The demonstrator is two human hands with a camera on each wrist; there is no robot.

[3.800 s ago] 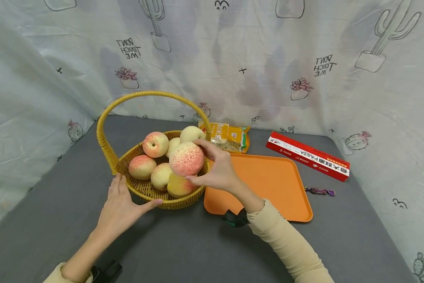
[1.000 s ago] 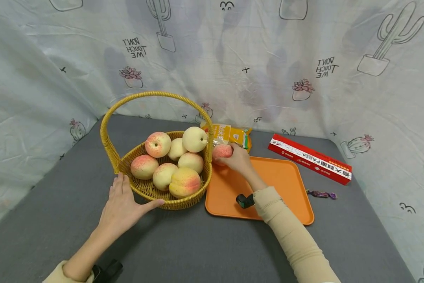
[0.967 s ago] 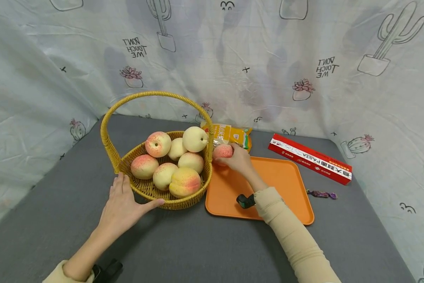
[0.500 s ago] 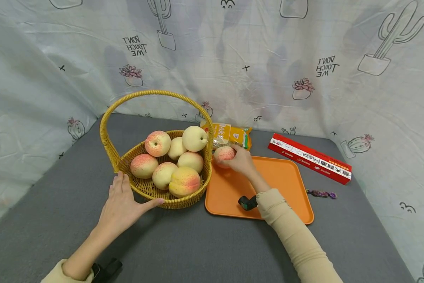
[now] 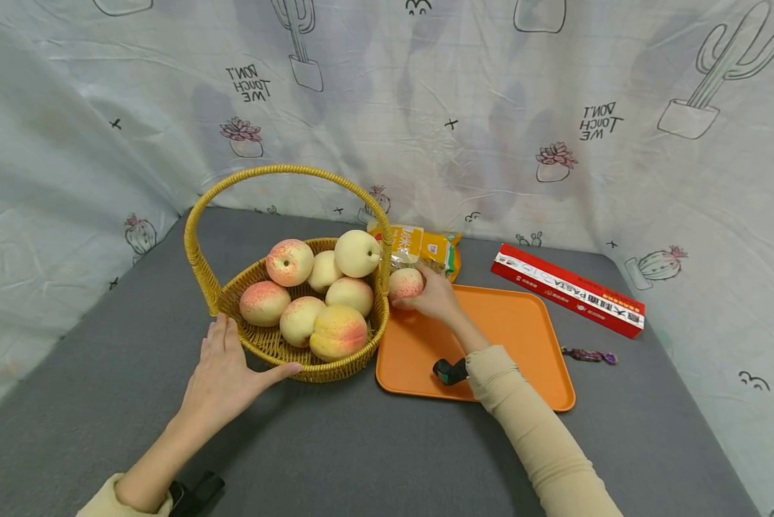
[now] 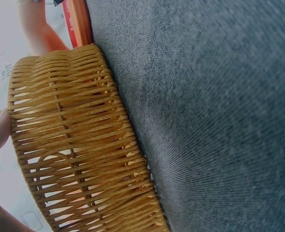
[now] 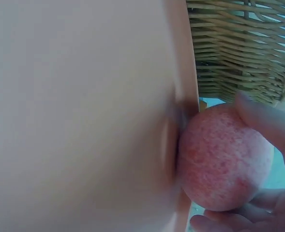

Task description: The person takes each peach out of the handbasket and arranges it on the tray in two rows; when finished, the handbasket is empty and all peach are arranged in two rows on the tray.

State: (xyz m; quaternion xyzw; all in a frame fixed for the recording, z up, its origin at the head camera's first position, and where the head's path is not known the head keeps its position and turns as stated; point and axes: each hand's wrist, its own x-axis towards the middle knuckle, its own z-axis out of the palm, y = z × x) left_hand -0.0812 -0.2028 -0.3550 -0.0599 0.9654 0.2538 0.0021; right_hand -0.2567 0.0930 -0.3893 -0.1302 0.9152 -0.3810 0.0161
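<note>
The speckled peach (image 5: 405,282) had left the space above the wicker basket (image 5: 327,373), where it was held a few seconds earlier, and now sat at the far left corner of the orange tray (image 5: 500,327), just beside the basket's right rim. The right hand (image 5: 431,291) gripped it, thumb on one side and fingers curled round the other; compared with a moment before, the thumb lay lower on the peach and more of its front showed. In the right wrist view the peach appeared to touch the tray, which suggested that this fruit's transfer was nearly complete, though it had not been released. Seven other fruits (image 5: 288,262) remained in the basket, so most of the fruit was on that side. The left hand (image 5: 219,380) had not shifted: its fingers lay straight by the foot of the handle (image 5: 288,169) and its thumb stretched along the near rim, a spread hold that seemed to steady the basket. Behind the tray's far left corner lay a yellow bag (image 5: 429,248); beyond its far right corner, a red pasta box (image 5: 568,291).
</note>
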